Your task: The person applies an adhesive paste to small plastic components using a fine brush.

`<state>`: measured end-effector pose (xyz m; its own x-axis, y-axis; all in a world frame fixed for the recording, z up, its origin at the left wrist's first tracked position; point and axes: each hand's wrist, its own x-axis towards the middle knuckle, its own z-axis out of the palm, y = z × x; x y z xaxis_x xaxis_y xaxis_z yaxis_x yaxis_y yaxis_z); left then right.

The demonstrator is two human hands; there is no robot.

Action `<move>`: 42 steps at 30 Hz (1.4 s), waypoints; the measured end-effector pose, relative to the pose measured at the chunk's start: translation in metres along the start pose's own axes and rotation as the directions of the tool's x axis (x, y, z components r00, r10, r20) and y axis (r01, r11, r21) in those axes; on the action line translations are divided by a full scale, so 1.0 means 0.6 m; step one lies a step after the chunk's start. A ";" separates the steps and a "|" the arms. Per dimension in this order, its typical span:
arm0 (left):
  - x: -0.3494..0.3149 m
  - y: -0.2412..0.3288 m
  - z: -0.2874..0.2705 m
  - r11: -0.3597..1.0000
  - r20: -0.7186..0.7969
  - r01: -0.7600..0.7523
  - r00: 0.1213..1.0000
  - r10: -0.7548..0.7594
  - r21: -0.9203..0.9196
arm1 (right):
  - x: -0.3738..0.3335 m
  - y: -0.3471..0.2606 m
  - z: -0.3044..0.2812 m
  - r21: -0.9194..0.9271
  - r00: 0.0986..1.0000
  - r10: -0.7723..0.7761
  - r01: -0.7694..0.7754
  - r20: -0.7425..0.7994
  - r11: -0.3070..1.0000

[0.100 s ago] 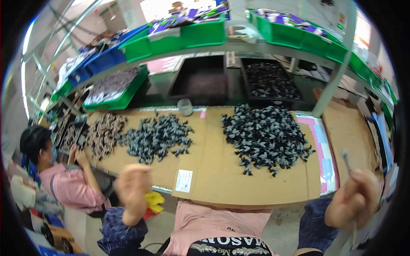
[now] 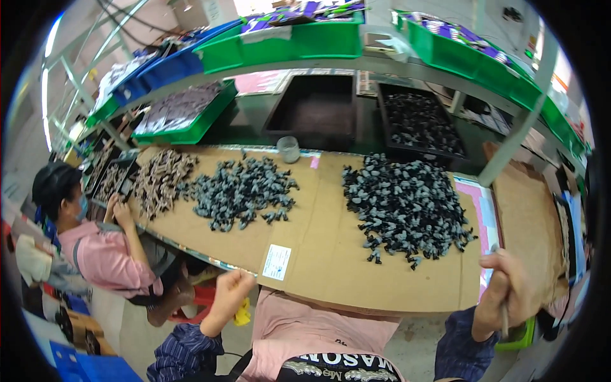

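My left hand (image 2: 230, 294) is closed, just off the near edge of the table; whatever its fingers may hold is hidden. At the right, beyond the table's corner, my right hand (image 2: 509, 290) grips a thin stick (image 2: 505, 320) with a greyish tip, like a small brush. Nearest to it on the cardboard (image 2: 331, 270) lies a big heap of small grey-and-black figure-like parts (image 2: 410, 207). A smaller heap of grey parts (image 2: 245, 191) lies left of centre, and light brown parts (image 2: 162, 181) are spread beyond it.
A co-worker in pink (image 2: 105, 258) sits at the left, handling small parts. A glass jar (image 2: 288, 149) stands at the table's back. Behind are two black trays (image 2: 310, 108) (image 2: 423, 124) and a green bin (image 2: 181, 130). Above runs a shelf with green bins (image 2: 286, 49) and an upright post (image 2: 519, 143).
The view has shifted slightly. My left hand has come right, toward the table edge, and my right hand has moved left. The stick stays in my right hand.
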<state>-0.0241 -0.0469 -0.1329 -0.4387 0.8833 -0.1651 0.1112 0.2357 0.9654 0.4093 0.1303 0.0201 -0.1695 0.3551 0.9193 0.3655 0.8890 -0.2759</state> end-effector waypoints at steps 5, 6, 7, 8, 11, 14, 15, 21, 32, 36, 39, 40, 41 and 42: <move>-0.087 -0.399 -0.103 0.733 -0.193 0.679 0.714 -0.673 -0.043 | 0.025 0.011 0.067 0.055 0.841 0.337 -0.395 0.423 0.917; -0.094 -0.470 -0.106 0.649 -0.164 0.760 0.637 -0.753 -0.025 | 0.028 0.017 0.084 0.090 0.776 0.386 -0.489 0.500 0.868; -0.091 -0.535 -0.097 0.636 -0.171 0.762 0.648 -0.742 0.123 | 0.034 0.022 0.097 0.048 0.678 0.411 -0.549 0.609 0.835; -0.074 -0.591 -0.080 0.629 -0.163 0.735 0.673 -0.722 0.251 | 0.040 0.029 0.115 0.026 0.595 0.407 -0.585 0.693 0.811; -0.007 -0.690 -0.025 0.534 -0.102 0.704 0.643 -0.759 0.469 | 0.067 0.067 0.182 -0.051 0.377 0.363 -0.630 0.852 0.775; 0.078 -0.696 0.005 0.507 -0.135 0.785 0.580 -0.803 0.356 | 0.097 0.115 0.253 -0.268 0.066 0.486 -0.766 0.872 0.585; 0.107 -0.687 0.009 0.506 -0.140 0.798 0.571 -0.809 0.328 | 0.106 0.134 0.282 -0.266 0.039 0.469 -0.781 0.883 0.565; 0.217 -0.629 0.009 0.542 -0.129 0.832 0.554 -0.823 0.117 | 0.145 0.182 0.392 -0.447 -0.260 0.393 -0.725 0.882 0.524; 0.195 -0.588 -0.061 0.506 -0.028 0.708 0.568 -0.823 -0.492 | 0.161 0.134 0.468 -0.498 -0.337 0.416 -0.780 0.845 0.379; 0.165 -0.578 -0.078 0.259 0.141 0.554 0.577 -0.805 -0.791 | 0.129 0.105 0.456 -0.427 -0.259 0.441 -0.838 0.860 0.341; 0.125 -0.569 -0.081 0.101 0.208 0.439 0.601 -0.772 -0.893 | 0.084 0.079 0.443 -0.303 -0.136 0.419 -0.882 0.898 0.362; 0.104 -0.564 -0.081 0.128 0.193 0.433 0.622 -0.759 -0.892 | 0.070 0.072 0.437 -0.338 -0.145 0.454 -0.862 0.879 0.379; 0.091 -0.561 -0.081 0.120 0.195 0.412 0.643 -0.741 -0.903 | 0.058 0.063 0.428 -0.376 -0.156 0.491 -0.841 0.857 0.390; 0.076 -0.555 -0.077 0.262 0.134 0.451 0.676 -0.725 -0.853 | 0.042 0.052 0.426 -0.340 -0.132 0.492 -0.868 0.860 0.361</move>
<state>-0.1221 -0.1038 -0.4528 -0.2576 0.4804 -0.8384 -0.9294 0.1142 0.3510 0.1822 0.2407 -0.0372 -0.5851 0.6397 -0.4984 0.5903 -0.0855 -0.8026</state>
